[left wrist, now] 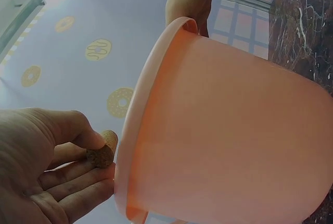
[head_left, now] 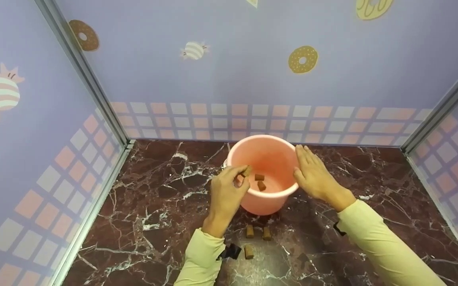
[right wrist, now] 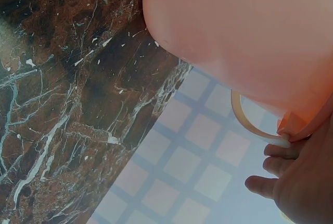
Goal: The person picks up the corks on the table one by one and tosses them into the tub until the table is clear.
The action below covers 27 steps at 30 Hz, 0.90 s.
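A pink bucket (head_left: 264,204) stands upright on the dark marbled surface. Between thumb and fingers my left hand (head_left: 227,192) pinches a cork (left wrist: 101,151) at the bucket's near left rim. Two more corks lie on the bucket floor, one cork (head_left: 259,177) behind the other cork (head_left: 261,185). My right hand (head_left: 314,174) rests with straight fingers against the right rim. In the right wrist view, its fingers lie near the bucket's handle (right wrist: 244,120). In front of the bucket, a cork (head_left: 249,231), a second cork (head_left: 267,233) and a third cork (head_left: 249,251) lie on the surface.
The marbled surface (head_left: 153,246) runs to a purple back wall (head_left: 245,79) with printed sweets and a checked band. Similar panels stand at left and right, with metal strips (head_left: 94,95) in the corners. Black straps (head_left: 229,251) sit at the wrists.
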Available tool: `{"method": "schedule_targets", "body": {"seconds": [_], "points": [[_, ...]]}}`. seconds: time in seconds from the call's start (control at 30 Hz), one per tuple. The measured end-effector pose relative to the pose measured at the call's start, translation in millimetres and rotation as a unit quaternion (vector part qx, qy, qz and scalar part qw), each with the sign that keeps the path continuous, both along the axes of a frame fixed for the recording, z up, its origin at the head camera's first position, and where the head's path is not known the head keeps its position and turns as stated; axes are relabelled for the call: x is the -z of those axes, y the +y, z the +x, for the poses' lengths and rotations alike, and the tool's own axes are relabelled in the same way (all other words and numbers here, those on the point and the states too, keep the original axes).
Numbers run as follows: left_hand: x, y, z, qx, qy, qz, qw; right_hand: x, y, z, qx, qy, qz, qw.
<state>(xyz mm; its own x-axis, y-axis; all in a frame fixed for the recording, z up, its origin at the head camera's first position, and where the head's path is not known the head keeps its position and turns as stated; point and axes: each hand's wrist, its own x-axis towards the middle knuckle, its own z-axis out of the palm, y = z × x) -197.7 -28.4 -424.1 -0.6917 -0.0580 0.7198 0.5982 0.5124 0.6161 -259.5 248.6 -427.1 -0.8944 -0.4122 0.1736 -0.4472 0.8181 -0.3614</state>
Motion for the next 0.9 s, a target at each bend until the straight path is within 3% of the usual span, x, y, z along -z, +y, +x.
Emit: {"method": "schedule_targets", "body": {"seconds": [0.53, 0.9], "points": [[-1.0, 3.4, -2.5, -0.015, -0.004, -0.019, 0.9997, -0.3, 0.5, -0.9, -0.001, 0.005, -0.001, 1.000], [-3.9, 2.2, 0.3, -0.013, -0.027, -0.014, 0.9995, 0.5, -0.1, -1.7, -0.005, 0.011, -0.003, 1.000]]}}
